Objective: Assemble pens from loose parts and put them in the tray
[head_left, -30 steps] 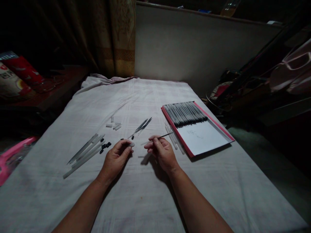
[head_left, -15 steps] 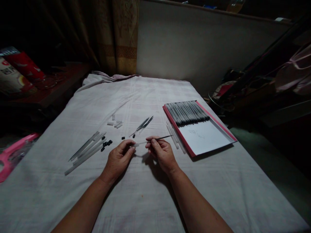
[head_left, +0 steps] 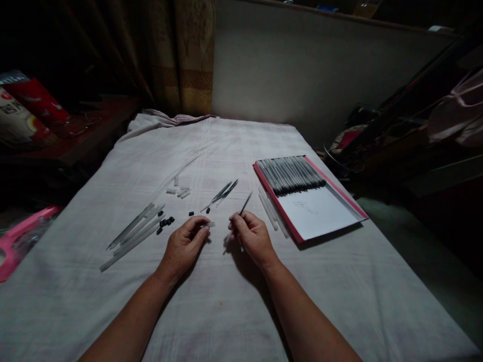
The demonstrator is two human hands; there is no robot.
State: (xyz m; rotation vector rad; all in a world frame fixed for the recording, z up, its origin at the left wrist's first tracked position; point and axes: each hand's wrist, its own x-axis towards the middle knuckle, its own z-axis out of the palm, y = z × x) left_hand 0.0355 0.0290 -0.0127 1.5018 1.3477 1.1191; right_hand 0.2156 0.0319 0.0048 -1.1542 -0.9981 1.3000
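Note:
My left hand (head_left: 184, 241) pinches a small translucent sleeve (head_left: 212, 224) between thumb and fingers. Opposite it, my right hand (head_left: 252, 236) grips a thin dark pen refill (head_left: 246, 202), whose upper end points up and away to the right. The two hands are apart, low over the cloth. Just beyond them lie several loose refills (head_left: 222, 193) and a black plug (head_left: 191, 214). On the left are clear pen barrels (head_left: 132, 236) beside a cluster of small black plugs (head_left: 165, 223). Short clear sleeves (head_left: 183, 193) rest farther back.
A pink-edged box (head_left: 320, 216) at right holds a row of finished-looking pens (head_left: 290, 173). More clear barrels (head_left: 268, 207) lie along its left side. A pale checked cloth (head_left: 226, 311) covers the table. A pink object (head_left: 22, 231) is beyond the left edge.
The refill in my right hand has swung from nearly level to steeply upright, and its near end has come away from the sleeve. My left hand has stayed in place.

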